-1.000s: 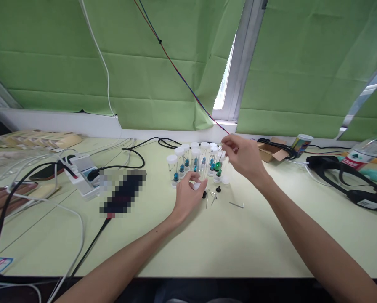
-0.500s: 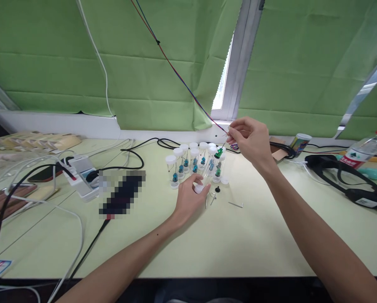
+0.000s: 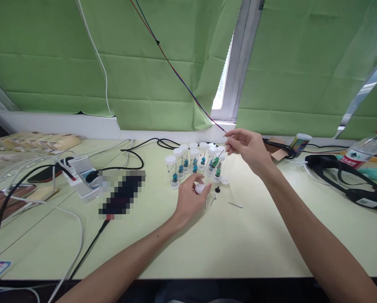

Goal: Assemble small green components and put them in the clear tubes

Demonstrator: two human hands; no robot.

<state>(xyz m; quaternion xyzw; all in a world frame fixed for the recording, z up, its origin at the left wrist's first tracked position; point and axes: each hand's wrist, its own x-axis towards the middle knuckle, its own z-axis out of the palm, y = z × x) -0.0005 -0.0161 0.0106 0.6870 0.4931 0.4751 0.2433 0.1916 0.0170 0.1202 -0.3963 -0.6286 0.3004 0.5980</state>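
My left hand (image 3: 190,195) is closed around the white-based lower end of a clear plastic tube (image 3: 207,173), which leans to the right. With its fingertips pinched, my right hand (image 3: 247,147) grips the thin metal shaft of a small green part (image 3: 215,162). That part is at the tube's upper end; whether it is inside the mouth I cannot tell. Behind my left hand stand several upright clear tubes (image 3: 172,171) with white caps and blue or green pieces inside. A loose white cap (image 3: 224,181) lies right of them, beside a small black knob-like part (image 3: 218,190).
Small hex keys (image 3: 235,205) lie in front of the tubes. On the left are a white power strip (image 3: 84,179), a blurred-out dark object (image 3: 123,194) and tangled cables. A black headset (image 3: 349,181) and a plastic bottle (image 3: 362,149) are on the right.
My right hand has moved down and slightly left, bringing the green part lower, to the tilted tube's upper end. My left hand has stayed nearly still on the tube.
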